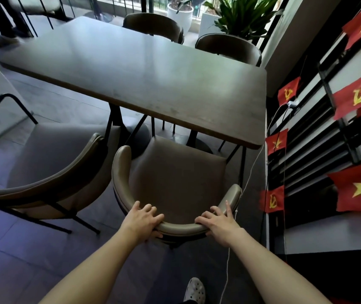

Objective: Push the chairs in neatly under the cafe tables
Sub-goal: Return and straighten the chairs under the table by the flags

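A taupe padded chair [179, 172] with a curved backrest stands right in front of me, its seat front just under the near edge of the dark wooden cafe table [144, 75]. My left hand [141, 220] grips the left part of the backrest rim, fingers over the top and thumb beneath. My right hand [220, 222] grips the right part of the same rim. A second matching chair [50, 163] stands to the left, angled and pulled away from the table. Two more chairs [153, 25] [228, 48] sit tucked at the table's far side.
A wall with black shelving and red flags [355, 97] runs close along the right, with a white cable [252, 170] hanging beside the chair. Potted plants [243, 16] stand at the back. Another person's legs [6, 25] are at the top left. My shoe [195, 290] shows below.
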A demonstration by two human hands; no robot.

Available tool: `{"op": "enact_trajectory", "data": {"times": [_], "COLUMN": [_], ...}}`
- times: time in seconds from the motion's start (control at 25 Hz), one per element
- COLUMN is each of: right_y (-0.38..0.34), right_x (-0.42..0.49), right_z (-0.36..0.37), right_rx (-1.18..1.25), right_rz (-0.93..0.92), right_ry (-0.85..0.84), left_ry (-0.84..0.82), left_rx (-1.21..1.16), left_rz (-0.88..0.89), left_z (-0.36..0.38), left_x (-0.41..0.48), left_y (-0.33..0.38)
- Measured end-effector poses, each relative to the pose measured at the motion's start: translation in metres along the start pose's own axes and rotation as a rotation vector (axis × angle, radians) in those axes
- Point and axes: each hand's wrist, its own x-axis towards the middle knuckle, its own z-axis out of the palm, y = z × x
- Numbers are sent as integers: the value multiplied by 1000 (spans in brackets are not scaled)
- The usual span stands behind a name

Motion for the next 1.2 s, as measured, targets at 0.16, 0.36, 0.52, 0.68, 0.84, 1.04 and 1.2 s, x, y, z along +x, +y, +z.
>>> {"op": "enact_trajectory", "data": {"times": [0.16,0.36,0.52,0.68,0.84,1.04,1.2], "right_y": [-5,-17,-36,-38,-37,-37,-36], "right_x": [17,26,26,26,25,26,24], "right_z": [-7,-9,-6,-3,-3,-1,0], "right_rx": [-32,-49,-53,-45,-46,-44,-42], "right_rz": [148,280,331,339,333,320,287], "right_ry": [-40,-58,-30,1,-6,14,37], "left_ry": [2,-1,-57,-70,-99,-44,-74], "left_rx": [-39,-93,-166,-249,-329,-139,-37], "left_rz": [-10,12,23,31,45,16,0], "left_z": [-6,-4,-4,-3,-5,-1,0], "left_x": [11,17,20,23,27,25,25], "left_y": [-10,-17,-20,-23,-33,-65,-59]}}
